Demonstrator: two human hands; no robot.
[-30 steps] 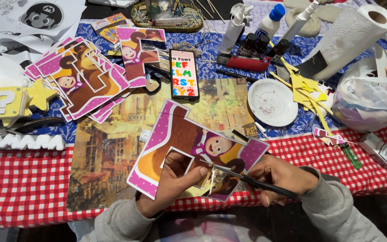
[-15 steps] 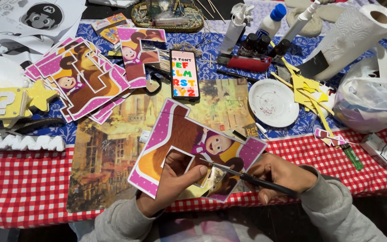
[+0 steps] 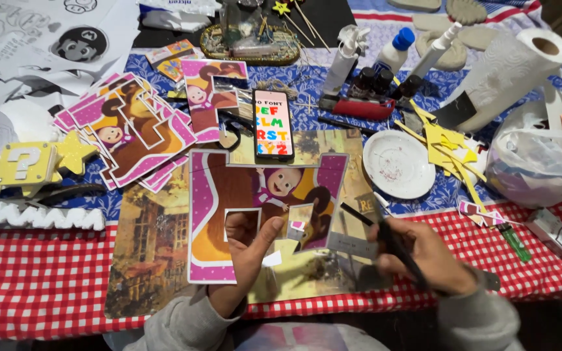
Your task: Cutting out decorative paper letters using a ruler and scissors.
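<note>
My left hand [image 3: 250, 250] holds up a printed cartoon sheet [image 3: 219, 211] with a pink border and a cut-out window; fingers show through the opening and the thumb presses its front. My right hand [image 3: 421, 253] grips dark scissors [image 3: 385, 234] to the right of the sheet, blades pointing up-left toward the sheet's right edge. A small cut scrap [image 3: 297, 225] hangs near the window. Both hands hover over a picture mat [image 3: 147, 253] on the red checked cloth.
A phone [image 3: 273, 123] showing coloured letters lies beyond the sheet. A stack of similar prints [image 3: 131, 130] is at left, a white plate [image 3: 398, 164] and yellow paper scraps [image 3: 447, 143] at right, with a paper towel roll [image 3: 512, 71], glue bottles and a plastic bag [image 3: 541, 159].
The sheet has turned from tilted to nearly upright and risen. The scissors have pulled out of the sheet to its right side.
</note>
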